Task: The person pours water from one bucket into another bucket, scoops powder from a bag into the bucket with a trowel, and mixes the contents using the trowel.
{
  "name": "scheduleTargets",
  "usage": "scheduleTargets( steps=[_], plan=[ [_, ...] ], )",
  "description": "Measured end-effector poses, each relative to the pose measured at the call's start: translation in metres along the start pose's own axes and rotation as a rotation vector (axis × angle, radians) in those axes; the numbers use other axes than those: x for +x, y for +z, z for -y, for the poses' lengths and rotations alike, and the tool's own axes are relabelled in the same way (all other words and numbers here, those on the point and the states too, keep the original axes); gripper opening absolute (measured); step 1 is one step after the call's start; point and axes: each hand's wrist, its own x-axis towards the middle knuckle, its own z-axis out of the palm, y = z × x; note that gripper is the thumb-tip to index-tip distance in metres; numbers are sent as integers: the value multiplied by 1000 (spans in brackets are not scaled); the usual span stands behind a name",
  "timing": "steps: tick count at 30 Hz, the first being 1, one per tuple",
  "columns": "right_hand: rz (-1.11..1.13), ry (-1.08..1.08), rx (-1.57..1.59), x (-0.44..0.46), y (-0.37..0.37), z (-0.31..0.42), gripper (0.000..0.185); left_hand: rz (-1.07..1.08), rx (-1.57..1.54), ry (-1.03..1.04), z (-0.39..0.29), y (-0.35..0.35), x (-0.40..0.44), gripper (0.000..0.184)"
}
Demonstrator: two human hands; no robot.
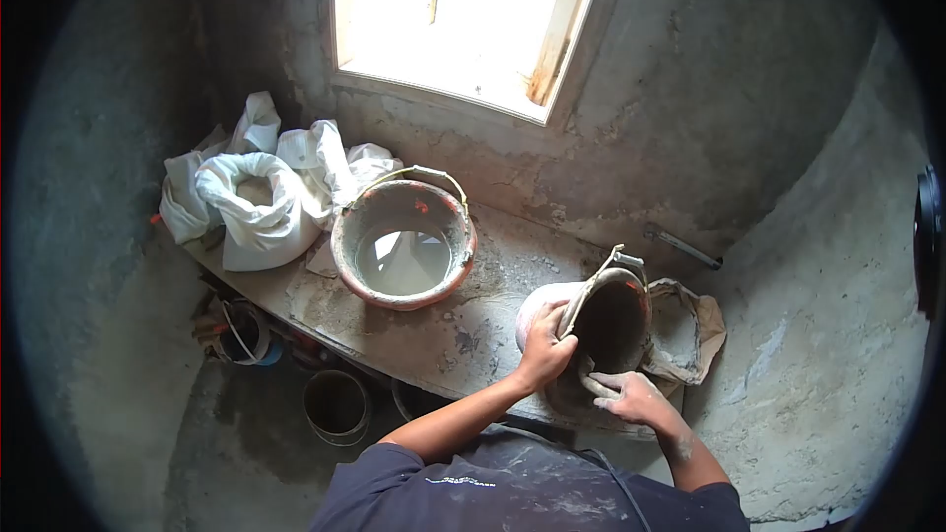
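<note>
A mortar-crusted bucket leans on the bench in front of me, its mouth toward me and its inside dark. My left hand is closed on its left rim, below the raised handle. At the near edge of the mouth, my right hand has its fingers curled around a pale, dusty piece that I cannot make out. Just right of the bucket stands an opened paper sack with grey powder in it.
A reddish bucket with cloudy water stands on the dusty bench. White sacks, one rolled open, lie at the left. Below are a dark bucket and a smaller pail. A metal bar lies by the wall under the window.
</note>
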Motion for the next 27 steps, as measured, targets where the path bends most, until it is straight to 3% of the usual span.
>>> scheduleTargets(
  steps=[7,9,11,13,15,18,22,24,27],
  plan=[
    [34,118,-21,17,8,-38,57,16,28,41,-7,-2,-1,55],
    [-205,73,-210,14,6,-32,55,19,19,40,-7,-3,-3,56],
    [-200,157,-118,12,-5,-18,51,13,20,37,-7,-2,-3,56],
    [-404,147,-165,17,1,-34,49,-8,23,22,-10,-1,-3,56],
    [-441,152,-215,19,13,-34,44,13,33,34,-11,-2,-4,55],
    [-237,104,-336,16,30,-26,40,46,60,69,-10,0,-5,54],
    [-71,125,10,-6,20,-14,51,42,71,96,-8,8,-14,53],
    [-35,46,345,-17,12,-4,56,25,66,68,-8,10,-15,55],
    [-17,51,295,-13,12,-12,57,25,42,56,-8,11,-14,57]
  ],
)
